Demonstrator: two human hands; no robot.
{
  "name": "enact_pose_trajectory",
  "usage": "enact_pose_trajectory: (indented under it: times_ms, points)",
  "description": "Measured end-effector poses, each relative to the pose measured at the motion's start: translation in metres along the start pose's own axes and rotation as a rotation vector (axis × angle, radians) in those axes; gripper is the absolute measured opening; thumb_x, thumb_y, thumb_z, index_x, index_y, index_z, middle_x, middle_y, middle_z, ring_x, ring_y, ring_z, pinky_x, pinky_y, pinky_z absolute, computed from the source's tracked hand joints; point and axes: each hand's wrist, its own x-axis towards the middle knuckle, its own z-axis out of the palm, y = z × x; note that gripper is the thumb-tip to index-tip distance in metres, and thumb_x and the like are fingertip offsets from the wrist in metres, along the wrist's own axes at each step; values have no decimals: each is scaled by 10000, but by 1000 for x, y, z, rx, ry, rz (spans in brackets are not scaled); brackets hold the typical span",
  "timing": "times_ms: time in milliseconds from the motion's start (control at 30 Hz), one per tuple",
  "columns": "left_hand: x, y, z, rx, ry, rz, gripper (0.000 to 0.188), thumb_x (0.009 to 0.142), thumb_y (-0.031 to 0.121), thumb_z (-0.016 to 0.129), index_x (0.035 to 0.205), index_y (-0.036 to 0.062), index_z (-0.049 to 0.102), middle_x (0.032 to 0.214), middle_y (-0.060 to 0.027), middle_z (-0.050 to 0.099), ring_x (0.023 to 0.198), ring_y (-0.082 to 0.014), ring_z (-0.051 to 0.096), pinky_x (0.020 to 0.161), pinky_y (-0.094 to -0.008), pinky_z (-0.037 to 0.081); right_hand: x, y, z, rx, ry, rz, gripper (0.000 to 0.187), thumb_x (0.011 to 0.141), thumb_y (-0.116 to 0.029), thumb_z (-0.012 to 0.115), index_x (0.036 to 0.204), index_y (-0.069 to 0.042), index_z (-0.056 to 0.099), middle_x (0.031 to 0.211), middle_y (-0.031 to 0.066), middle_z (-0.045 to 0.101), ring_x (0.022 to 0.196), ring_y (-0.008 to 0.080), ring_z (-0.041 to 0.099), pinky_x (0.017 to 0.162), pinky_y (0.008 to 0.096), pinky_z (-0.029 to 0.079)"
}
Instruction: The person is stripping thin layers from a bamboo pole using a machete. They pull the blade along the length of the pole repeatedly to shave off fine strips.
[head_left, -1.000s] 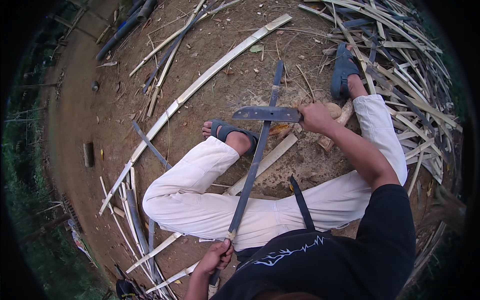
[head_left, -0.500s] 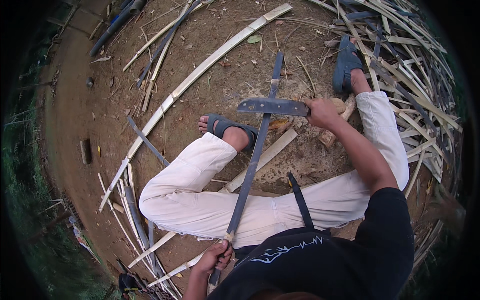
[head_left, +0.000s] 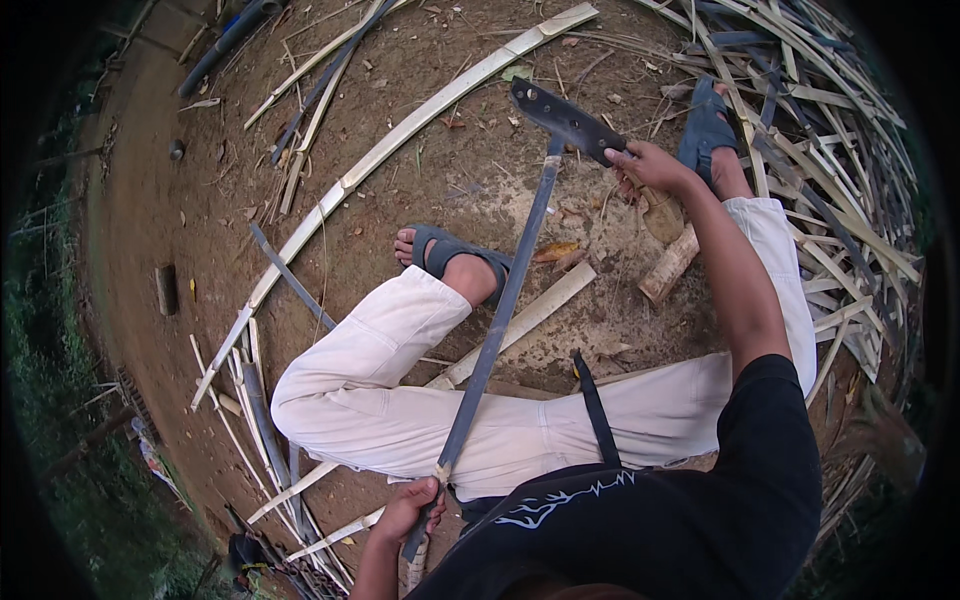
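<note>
My left hand [head_left: 412,508] is closed around the near end of a long, dark-skinned bamboo strip [head_left: 488,350]. The strip slants away over my thigh and past my left foot. A broad dark machete [head_left: 572,122] with several round spots along its blade lies across the strip's far end and covers its tip. My right hand [head_left: 648,168] grips the machete at the blade's right end; the fingers hide most of its handle. Below that hand, a short piece of log [head_left: 668,265] rests on the ground near my right foot.
A long pale split bamboo [head_left: 345,187] curves over the soil on the left. Split strips [head_left: 810,170] are heaped at the far right. More strips [head_left: 275,450] lie beside my left knee. A pale slat [head_left: 545,305] is on the ground between my legs. Dark pipes [head_left: 228,47] lie far left.
The machete has moved away from me to the strip's far end, and its blade has turned to slope down to the right. My left hand has shifted slightly left with the strip.
</note>
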Motion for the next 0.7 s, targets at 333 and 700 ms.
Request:
enact_pose_trajectory:
  times_ms: [333,700]
  points:
    - [1,0,7,66,143,20,406,1041,378,486,734,114,502,579,46,395,475,-55,296,445,-246,205,43,20,16,-398,76,97,725,879,-661,611,778,54,675,620,136,630,576,238,653,625,405,522]
    - [5,7,3,70,166,-12,415,1036,357,494,708,103,513,559,30,417,454,-63,303,429,-256,220,20,-7,-3,-574,-13,29,717,883,-668,599,738,30,675,572,105,623,562,220,673,592,386,533]
